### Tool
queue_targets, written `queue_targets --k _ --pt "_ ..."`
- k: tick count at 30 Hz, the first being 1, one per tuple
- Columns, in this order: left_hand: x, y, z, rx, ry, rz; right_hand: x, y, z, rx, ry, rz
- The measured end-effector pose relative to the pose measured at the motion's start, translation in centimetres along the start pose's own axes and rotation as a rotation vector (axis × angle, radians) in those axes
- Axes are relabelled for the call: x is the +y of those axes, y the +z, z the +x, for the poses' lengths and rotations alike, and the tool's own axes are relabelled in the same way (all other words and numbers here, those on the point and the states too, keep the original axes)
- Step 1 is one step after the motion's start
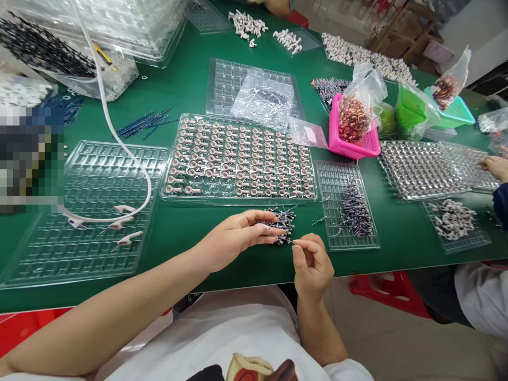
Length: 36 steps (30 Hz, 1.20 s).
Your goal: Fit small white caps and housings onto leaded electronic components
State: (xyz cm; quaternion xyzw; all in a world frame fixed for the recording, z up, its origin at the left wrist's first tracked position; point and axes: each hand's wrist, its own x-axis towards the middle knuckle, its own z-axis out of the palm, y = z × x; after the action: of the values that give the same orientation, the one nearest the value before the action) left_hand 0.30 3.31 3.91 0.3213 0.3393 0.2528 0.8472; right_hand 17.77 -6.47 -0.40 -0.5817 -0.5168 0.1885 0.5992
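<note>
My left hand (pixel 238 235) reaches over a pile of small wired parts (pixel 284 219) at the table's front edge. Its fingers are stretched out, with the tips at the pile. Just right of it, my right hand (pixel 313 264) is closed in a pinch on a thin wired part (pixel 289 241), which points toward the left fingertips. Behind the pile lies a clear blister tray (pixel 238 200) holding rows of white earbud shells (pixel 240 159). A few of its front slots show no shell.
A white cable (pixel 103 100) curves over another clear tray (pixel 79 264) with several loose shells at left. A tray of wired parts (pixel 355 209) sits at right, below a pink basket (pixel 353 151). A co-worker's hand (pixel 496 168) touches a filled tray (pixel 428 166).
</note>
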Motion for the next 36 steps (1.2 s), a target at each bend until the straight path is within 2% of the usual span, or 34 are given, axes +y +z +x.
queue_targets --k 6,9,13,25,36 --pt "-0.02 0.03 -0.24 -0.022 0.067 0.146 -0.01 0.02 0.00 -0.019 0.012 -0.040" --pt "0.21 0.33 -0.42 0.001 0.124 0.251 -0.07 0.00 0.05 -0.033 0.004 -0.045" --pt "0.41 0.63 -0.42 0.040 0.134 0.319 -0.12 0.01 0.07 -0.015 0.002 -0.038" --pt "0.55 0.83 -0.25 0.105 0.124 0.318 -0.18 0.17 0.05 0.009 0.024 -0.034" --pt "0.03 0.23 0.00 0.108 0.119 0.320 -0.16 0.14 0.08 0.001 0.006 -0.017"
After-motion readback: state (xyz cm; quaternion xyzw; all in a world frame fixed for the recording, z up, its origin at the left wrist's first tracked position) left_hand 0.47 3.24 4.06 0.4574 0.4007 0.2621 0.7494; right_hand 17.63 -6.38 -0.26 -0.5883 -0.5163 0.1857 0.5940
